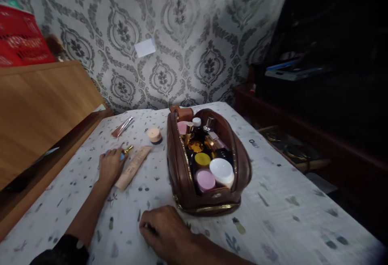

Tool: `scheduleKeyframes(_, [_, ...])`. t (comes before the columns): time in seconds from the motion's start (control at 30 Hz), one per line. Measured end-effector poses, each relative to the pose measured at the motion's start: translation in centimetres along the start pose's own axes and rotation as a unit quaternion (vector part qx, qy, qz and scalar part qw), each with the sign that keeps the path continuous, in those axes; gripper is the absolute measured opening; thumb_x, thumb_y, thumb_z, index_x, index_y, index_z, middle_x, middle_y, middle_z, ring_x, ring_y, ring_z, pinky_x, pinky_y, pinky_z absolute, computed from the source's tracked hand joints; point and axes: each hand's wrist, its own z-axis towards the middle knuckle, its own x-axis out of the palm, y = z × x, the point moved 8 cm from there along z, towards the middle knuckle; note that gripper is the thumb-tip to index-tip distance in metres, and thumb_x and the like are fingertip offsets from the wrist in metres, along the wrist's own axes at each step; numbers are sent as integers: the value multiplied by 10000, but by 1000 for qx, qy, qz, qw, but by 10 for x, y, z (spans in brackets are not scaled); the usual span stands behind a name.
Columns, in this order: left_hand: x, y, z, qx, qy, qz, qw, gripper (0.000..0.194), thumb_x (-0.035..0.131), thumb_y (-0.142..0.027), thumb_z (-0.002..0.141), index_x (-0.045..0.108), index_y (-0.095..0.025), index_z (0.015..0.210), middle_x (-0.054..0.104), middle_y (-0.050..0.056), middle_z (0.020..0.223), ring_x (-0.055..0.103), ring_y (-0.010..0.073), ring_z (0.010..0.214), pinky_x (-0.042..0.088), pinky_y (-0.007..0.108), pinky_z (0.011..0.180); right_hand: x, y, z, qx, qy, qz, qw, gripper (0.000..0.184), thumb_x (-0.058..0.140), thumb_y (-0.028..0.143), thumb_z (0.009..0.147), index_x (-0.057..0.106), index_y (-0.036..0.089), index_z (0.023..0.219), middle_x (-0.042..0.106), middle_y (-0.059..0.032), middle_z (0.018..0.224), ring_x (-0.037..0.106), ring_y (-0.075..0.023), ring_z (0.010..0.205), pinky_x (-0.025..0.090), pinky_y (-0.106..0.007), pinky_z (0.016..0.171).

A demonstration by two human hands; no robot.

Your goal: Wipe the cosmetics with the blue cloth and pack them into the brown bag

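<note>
My left hand point(111, 163) rests on the patterned cloth at the left, its fingers closed round a small blue-and-gold tube point(128, 149). Just right of that hand lies a long beige squeeze tube point(133, 168). My right hand point(165, 228) is curled into a loose fist on the cloth, with nothing visible in it. It lies in front of an open brown makeup bag point(178, 172), apart from it. Inside the bag are several jars and bottles, among them a white-lidded jar point(222, 171), a pink-lidded jar point(205, 180) and a yellow lid point(202, 160).
A round beige-lidded jar point(154, 134) and a pinkish tube point(123, 127) lie farther back on the cloth-covered table point(273, 216). A wooden cabinet point(45, 107) borders the left side, bearing a red bag point(22, 36). Dark furniture point(303, 143) stands right; a patterned wall is behind.
</note>
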Motion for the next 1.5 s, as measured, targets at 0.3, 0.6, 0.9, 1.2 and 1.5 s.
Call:
scheduleKeyframes(0.3, [-27, 34, -6, -77, -76, -108, 988, 389, 369, -381, 995, 675, -188, 1139, 696, 114, 1117, 636, 272, 1043, 465, 362, 866, 0, -5, 2, 14, -17, 40, 999, 202, 565, 149, 860, 760, 182, 901, 767, -52, 797, 684, -172, 736, 389, -229, 647])
scheduleKeyframes(0.6, [-2, 89, -18, -201, -14, -175, 964, 444, 424, -512, 939, 653, -180, 1126, 697, 134, 1102, 652, 291, 1011, 482, 350, 793, 0, -7, 3, 4, -37, 61, 997, 202, 567, 147, 840, 762, 183, 882, 739, -37, 738, 640, -158, 669, 373, -228, 629])
scheduleKeyframes(0.9, [15, 91, -21, -235, 34, -229, 944, 408, 512, -535, 840, 666, -219, 1048, 691, 63, 760, 650, 280, 797, 378, 292, 603, -5, -10, 1, 12, -54, 81, 995, 207, 564, 151, 848, 767, 178, 882, 698, -15, 700, 570, -133, 618, 364, -220, 620])
scheduleKeyframes(1.2, [-9, 69, -22, -203, -7, -375, 904, 562, 459, -618, 776, 656, -172, 1055, 554, -20, 593, 574, 199, 606, 421, 273, 565, -11, -11, 1, 37, -55, 102, 993, 209, 579, 174, 851, 782, 177, 902, 713, -16, 737, 580, -133, 649, 386, -218, 650])
scheduleKeyframes(1.5, [-27, 35, -25, -162, -20, -372, 914, 449, 505, -550, 806, 646, -216, 1070, 448, -65, 550, 504, 176, 570, 355, 269, 570, -13, -10, 2, 22, -66, 102, 992, 203, 577, 149, 841, 776, 179, 869, 711, -11, 728, 598, -139, 663, 406, -226, 664])
